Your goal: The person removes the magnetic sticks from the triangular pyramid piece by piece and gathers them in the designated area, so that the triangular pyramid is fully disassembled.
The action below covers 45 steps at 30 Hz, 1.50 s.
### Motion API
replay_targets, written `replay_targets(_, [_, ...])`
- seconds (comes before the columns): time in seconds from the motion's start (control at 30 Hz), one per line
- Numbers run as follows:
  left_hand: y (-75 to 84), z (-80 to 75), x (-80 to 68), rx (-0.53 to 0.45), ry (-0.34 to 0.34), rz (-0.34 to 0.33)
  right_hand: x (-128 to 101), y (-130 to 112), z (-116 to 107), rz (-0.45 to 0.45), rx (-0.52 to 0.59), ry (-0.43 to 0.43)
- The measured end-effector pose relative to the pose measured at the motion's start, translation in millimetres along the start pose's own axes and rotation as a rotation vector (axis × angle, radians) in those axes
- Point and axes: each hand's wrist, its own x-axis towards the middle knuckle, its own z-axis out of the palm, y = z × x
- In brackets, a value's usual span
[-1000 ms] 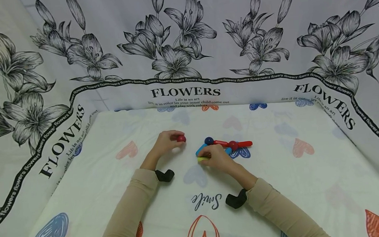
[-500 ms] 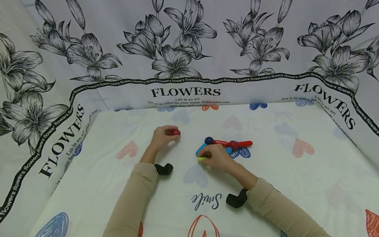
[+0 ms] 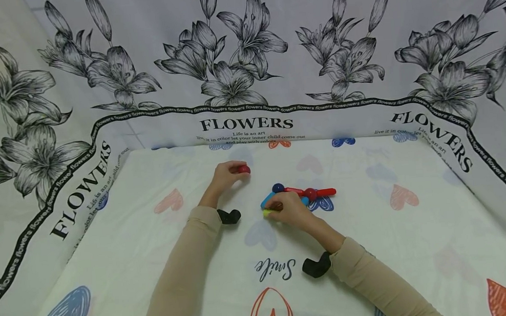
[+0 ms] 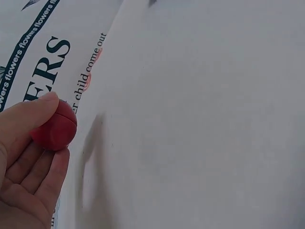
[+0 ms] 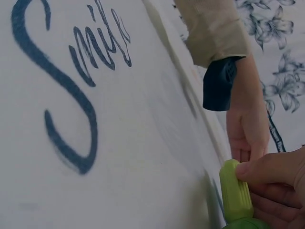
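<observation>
My left hand [image 3: 225, 177] pinches a red ball [image 3: 244, 169] between thumb and fingers above the cloth; the left wrist view shows the red ball [image 4: 55, 129] at my fingertips. To its right, my right hand [image 3: 288, 209] grips a yellow-green stick [image 3: 269, 212], seen close as the ribbed stick [image 5: 236, 191] under my thumb. This stick belongs to a small construction on the cloth: a blue stick [image 3: 267, 200], a dark blue ball [image 3: 278, 188], a red stick [image 3: 323, 192] and a dark red ball [image 3: 311, 193].
The table carries a white cloth [image 3: 374, 247] printed with hearts and the word "Smile" [image 3: 276, 269]. A flower-print backdrop [image 3: 246, 55] rises behind and at both sides. Black wrist mounts [image 3: 315, 266] sit on both forearms.
My left hand has carried the red ball away from me, up the cloth and slightly right. My right hand and the construction have stayed put.
</observation>
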Motion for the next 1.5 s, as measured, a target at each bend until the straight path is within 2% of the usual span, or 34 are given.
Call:
replay_targets(0.27, [10.1, 23.1, 18.6, -0.002, -0.054, 0.045, -5, 1, -3, -0.019, -0.004, 0.019])
replay_targets(0.6, [24.5, 51.6, 30.3, 0.037, -0.115, -0.001, -15, 2, -11, -0.069, 0.019, 0.064])
replay_targets(0.73, [31.1, 59.3, 32.4, 0.056, -0.159, -0.015, -17, 3, -14, -0.047, 0.024, 0.077])
replay_targets(1.0, [33.4, 65.6, 39.8, 0.143, -0.260, -0.045, -20, 8, -20, -0.038, 0.059, 0.089])
replay_targets(1.27, [38.0, 65.2, 39.2, 0.189, -0.285, -0.010, -22, 13, -25, -0.043, 0.031, 0.121])
replay_targets(1.5, [43.7, 59.6, 32.2, 0.184, -0.290, 0.005, -25, 17, -33, 0.031, 0.023, 0.129])
